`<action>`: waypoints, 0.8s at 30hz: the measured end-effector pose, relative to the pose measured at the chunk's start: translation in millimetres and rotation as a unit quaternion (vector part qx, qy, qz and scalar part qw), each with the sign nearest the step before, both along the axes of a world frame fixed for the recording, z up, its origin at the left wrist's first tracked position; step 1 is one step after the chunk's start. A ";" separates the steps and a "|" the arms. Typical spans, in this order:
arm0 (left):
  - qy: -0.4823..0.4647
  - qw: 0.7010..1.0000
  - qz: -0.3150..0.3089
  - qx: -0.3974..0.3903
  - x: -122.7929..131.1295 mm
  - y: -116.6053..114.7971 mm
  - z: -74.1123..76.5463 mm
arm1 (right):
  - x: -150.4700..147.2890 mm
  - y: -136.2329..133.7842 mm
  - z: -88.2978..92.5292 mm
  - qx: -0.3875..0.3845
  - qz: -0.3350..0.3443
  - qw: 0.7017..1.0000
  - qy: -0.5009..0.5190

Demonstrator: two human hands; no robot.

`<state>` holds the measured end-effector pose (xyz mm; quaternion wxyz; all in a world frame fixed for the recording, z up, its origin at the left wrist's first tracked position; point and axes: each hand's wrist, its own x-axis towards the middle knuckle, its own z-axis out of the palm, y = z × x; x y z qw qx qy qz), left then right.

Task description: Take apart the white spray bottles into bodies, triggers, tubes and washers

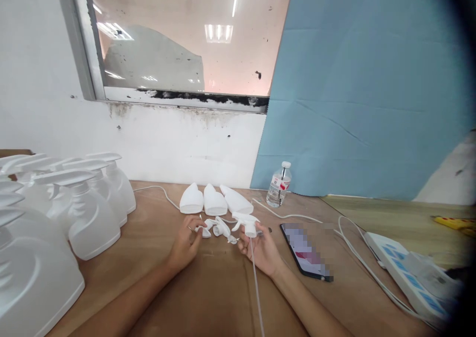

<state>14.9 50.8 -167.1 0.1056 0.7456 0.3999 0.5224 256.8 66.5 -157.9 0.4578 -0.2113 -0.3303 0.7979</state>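
Note:
My right hand (259,248) is closed around a white trigger spray head (246,224). Its long thin dip tube (256,287) runs down toward the front edge of the view. With bent fingers, my left hand (187,242) grips a small white plastic part (205,229), whose exact kind is partly hidden by the fingers. Between the hands lies another white sprayer part (221,227) on the table. Just behind stand three white sprayer shrouds (214,200) in a row.
Several white spray bottles (92,218) crowd the left side. Behind my right hand stands a water bottle (278,186). A phone (307,252) lies to the right, near a power strip (405,272) and white cables (357,250). A wall with a window (186,54) rises behind the table.

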 end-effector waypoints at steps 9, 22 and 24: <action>-0.034 0.992 -0.114 -0.035 27.5 -29.1 1.9 | -14.4 -14.4 -3.0 0.018 0.089 0.992 -0.085; -0.020 0.984 -0.126 -0.121 24.9 -25.7 0.2 | -46.0 -26.3 -17.2 0.104 0.023 0.970 -0.218; -0.018 0.984 -0.126 -0.127 24.2 -25.9 -1.1 | -46.8 -27.2 -16.0 0.110 0.019 0.965 -0.237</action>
